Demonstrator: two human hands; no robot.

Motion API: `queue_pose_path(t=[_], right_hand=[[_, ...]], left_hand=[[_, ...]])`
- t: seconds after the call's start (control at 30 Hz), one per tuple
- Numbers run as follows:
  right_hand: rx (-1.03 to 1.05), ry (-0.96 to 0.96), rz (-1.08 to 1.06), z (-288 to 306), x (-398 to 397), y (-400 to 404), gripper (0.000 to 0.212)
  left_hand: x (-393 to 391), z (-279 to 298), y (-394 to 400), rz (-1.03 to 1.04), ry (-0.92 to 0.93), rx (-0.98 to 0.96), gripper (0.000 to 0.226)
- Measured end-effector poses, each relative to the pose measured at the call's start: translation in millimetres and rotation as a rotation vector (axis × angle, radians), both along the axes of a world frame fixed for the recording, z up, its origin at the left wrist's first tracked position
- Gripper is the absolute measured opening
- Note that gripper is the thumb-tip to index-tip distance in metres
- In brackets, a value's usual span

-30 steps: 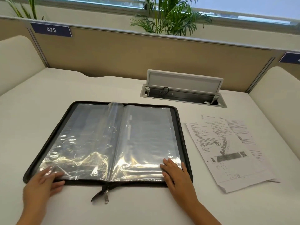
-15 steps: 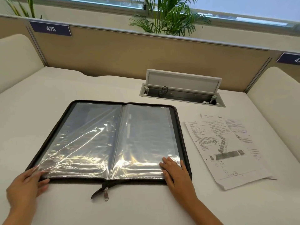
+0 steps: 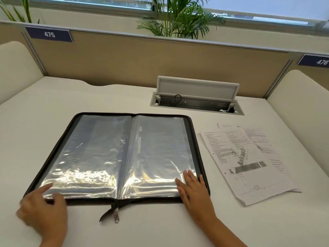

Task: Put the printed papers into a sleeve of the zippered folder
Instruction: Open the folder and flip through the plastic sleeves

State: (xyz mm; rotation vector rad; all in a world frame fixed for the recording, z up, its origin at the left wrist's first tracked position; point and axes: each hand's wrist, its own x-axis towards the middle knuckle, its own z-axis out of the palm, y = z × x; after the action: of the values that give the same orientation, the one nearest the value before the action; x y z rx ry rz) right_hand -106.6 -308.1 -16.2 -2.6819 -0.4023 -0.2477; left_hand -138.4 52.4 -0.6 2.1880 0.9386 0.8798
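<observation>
Since a second ago, left hand point(image 3: 42, 209) lifted off black zippered folder's point(image 3: 114, 157) near-left corner, fingers loose, blurred; right hand point(image 3: 193, 188) lies flat, holding nothing; separate one clear plastic sleeve point(image 3: 158, 150) before fetching white printed papers point(image 3: 249, 163)

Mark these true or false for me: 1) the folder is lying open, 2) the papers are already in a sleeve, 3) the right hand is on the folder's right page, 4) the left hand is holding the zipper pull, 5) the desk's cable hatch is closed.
1) True: the zippered folder lies open flat.
2) False: the printed papers lie on the desk, right of the folder.
3) True: the right hand rests flat on its near right corner.
4) False: the left hand is at the near left corner; the zipper pull lies free.
5) False: the cable hatch lid stands up.
</observation>
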Motion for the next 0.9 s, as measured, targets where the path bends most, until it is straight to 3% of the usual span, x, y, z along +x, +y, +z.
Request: queue_pose_path(t=[0.13,0.23,0.37,0.5,0.67,0.77,0.9], right_hand=[[0.014,0.005,0.006,-3,2,-2,0.042],[-0.001,-0.02,-0.039,2,1,0,0.038],[-0.06,-0.105,-0.064,6,-1,2,0.035],[-0.008,-0.087,-0.083,7,-3,2,0.036],[0.092,-0.096,0.006,6,-2,0,0.043],[0.257,-0.101,-0.055,4,-2,-3,0.036],[0.583,-0.057,-0.235,6,-1,-7,0.033]], left_hand=[[13,6,-64,-0.411,-0.08,0.04,0.03],[17,13,-108,-0.748,0.0,0.024,0.037],[22,0,-138,-1.073,0.212,0.211,0.055],[26,-6,-145,-1.132,0.276,0.282,0.04],[29,5,-152,-1.155,0.125,0.459,0.004],[29,6,-154,-1.039,0.211,0.28,0.02],[39,2,-155,-1.109,0.163,0.38,0.025]])
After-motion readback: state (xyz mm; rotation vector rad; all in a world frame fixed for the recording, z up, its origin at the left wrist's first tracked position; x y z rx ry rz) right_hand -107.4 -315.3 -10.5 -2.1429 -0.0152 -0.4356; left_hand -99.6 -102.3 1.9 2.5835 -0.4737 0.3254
